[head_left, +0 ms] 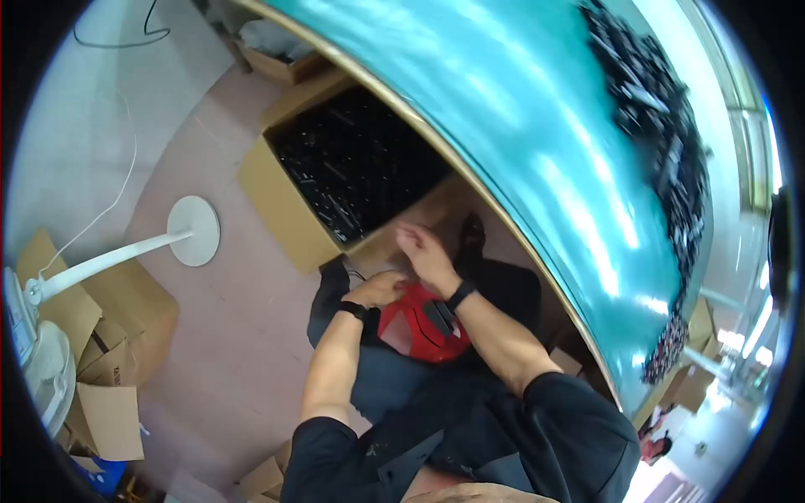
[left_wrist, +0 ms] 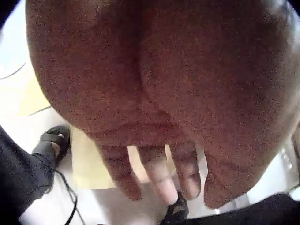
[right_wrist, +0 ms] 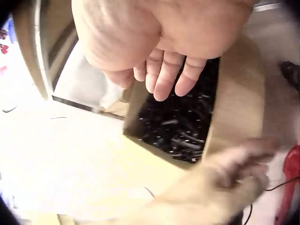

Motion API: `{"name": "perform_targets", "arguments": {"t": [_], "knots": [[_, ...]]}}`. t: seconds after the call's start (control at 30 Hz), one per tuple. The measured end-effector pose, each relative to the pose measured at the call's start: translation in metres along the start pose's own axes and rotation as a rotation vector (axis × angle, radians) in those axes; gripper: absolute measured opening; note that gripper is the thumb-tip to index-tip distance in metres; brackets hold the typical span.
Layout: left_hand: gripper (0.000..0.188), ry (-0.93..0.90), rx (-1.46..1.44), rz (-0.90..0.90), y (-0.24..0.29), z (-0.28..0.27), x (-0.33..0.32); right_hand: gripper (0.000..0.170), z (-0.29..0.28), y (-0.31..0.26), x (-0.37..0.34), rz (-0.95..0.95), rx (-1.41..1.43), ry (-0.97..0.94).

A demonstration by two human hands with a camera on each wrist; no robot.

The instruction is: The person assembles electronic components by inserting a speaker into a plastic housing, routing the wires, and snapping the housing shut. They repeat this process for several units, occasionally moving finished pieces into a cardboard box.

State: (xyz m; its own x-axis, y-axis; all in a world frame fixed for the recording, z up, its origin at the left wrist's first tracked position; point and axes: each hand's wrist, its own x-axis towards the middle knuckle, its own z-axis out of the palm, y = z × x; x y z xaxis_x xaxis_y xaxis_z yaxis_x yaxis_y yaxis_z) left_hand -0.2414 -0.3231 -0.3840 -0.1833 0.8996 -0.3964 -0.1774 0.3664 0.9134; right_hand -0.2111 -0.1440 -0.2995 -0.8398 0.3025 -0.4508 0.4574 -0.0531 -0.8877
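In the head view my left hand (head_left: 377, 289) is above my lap, beside a shiny red object (head_left: 423, 323) with a dark patch, whose kind I cannot tell. The left wrist view shows that hand's palm (left_wrist: 154, 93) with loose fingers and nothing in them. My right hand (head_left: 423, 256) is raised a little farther forward, near the close edge of a cardboard box (head_left: 281, 210). Its fingers (right_wrist: 164, 82) hang loosely over the box in the right wrist view, holding nothing. Many small black pieces (head_left: 352, 159) fill the box.
A large teal-topped table (head_left: 537, 168) curves along the right, with a heap of black pieces (head_left: 654, 109) on it. A white fan stand (head_left: 193, 230) is on the floor at left, near opened cardboard boxes (head_left: 126, 327). A sandal (left_wrist: 56, 140) shows below.
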Motion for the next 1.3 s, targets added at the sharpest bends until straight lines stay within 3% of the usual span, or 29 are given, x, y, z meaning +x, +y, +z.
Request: {"name": "perform_targets", "arguments": {"t": [0.1, 0.17, 0.2, 0.27, 0.33, 0.4, 0.47, 0.5, 0.53, 0.57, 0.6, 0.67, 0.77, 0.83, 1.0, 1.1, 1.13, 1.23, 1.3], "knots": [[0.045, -0.146, 0.142, 0.080, 0.009, 0.063, -0.026, 0.042, 0.009, -0.091, -0.043, -0.261, 0.102, -0.097], [0.042, -0.071, 0.500, -0.235, 0.041, 0.080, -0.041, 0.038, 0.011, -0.157, -0.075, -0.316, 0.118, -0.163], [0.042, -0.069, 0.517, -0.241, 0.043, 0.093, -0.050, 0.036, 0.007, -0.188, -0.095, -0.399, 0.068, -0.180], [0.041, 0.160, 0.596, -0.302, 0.028, 0.101, -0.065, 0.034, -0.004, -0.225, -0.133, -0.490, 0.025, -0.174], [0.039, 0.379, 0.689, -0.327, 0.014, 0.087, -0.072, 0.029, -0.022, -0.243, -0.163, -0.883, -0.117, -0.175], [0.038, 0.579, 0.778, -0.326, 0.015, 0.071, -0.070, 0.029, -0.045, -0.242, -0.187, -0.979, -0.134, -0.098], [0.019, 0.696, 0.739, -0.473, 0.111, 0.070, -0.122, 0.028, -0.076, -0.240, -0.209, -1.147, -0.185, -0.042], [0.016, 0.941, 0.639, -0.213, 0.093, 0.068, -0.142, 0.028, -0.095, -0.236, -0.221, -1.153, -0.188, -0.009], [0.021, 0.985, 0.643, -0.191, 0.128, 0.082, -0.164, 0.028, -0.112, -0.235, -0.232, -1.165, -0.146, 0.007], [0.025, 0.952, 0.914, -0.319, 0.112, 0.064, -0.182, 0.029, -0.130, -0.233, -0.241, -1.181, -0.105, 0.022], [0.028, 0.968, 1.059, -0.243, 0.124, 0.071, -0.203, 0.029, -0.152, -0.233, -0.249, -1.203, -0.065, 0.041], [0.030, 1.015, 1.009, -0.244, 0.156, 0.093, -0.234, 0.029, -0.198, -0.229, -0.271, -1.216, -0.051, 0.117], [0.027, 1.048, 0.899, -0.089, 0.206, 0.125, -0.246, 0.030, -0.267, -0.211, -0.313, -1.204, -0.007, 0.211], [0.025, 1.127, 0.932, 0.113, 0.248, 0.152, -0.237, 0.031, -0.316, -0.193, -0.346, -1.188, -0.057, 0.361], [0.022, 0.785, 0.812, -0.039, 0.328, 0.205, -0.176, 0.034, -0.411, -0.140, -0.421, -1.041, -0.215, 0.716], [0.020, 0.504, 1.012, -0.069, 0.344, 0.241, -0.131, 0.033, -0.428, -0.108, -0.449, -0.876, -0.305, 0.848], [0.020, 0.489, 1.004, -0.069, 0.341, 0.251, -0.121, 0.033, -0.426, -0.097, -0.449, -0.862, -0.314, 0.852], [0.018, 0.292, 0.990, -0.065, 0.336, 0.264, -0.094, 0.032, -0.414, -0.071, -0.435, -0.651, -0.091, 0.636], [0.019, 0.216, 0.987, -0.023, 0.330, 0.263, -0.084, 0.032, -0.405, -0.068, -0.430, -0.643, -0.187, 0.659]]}}
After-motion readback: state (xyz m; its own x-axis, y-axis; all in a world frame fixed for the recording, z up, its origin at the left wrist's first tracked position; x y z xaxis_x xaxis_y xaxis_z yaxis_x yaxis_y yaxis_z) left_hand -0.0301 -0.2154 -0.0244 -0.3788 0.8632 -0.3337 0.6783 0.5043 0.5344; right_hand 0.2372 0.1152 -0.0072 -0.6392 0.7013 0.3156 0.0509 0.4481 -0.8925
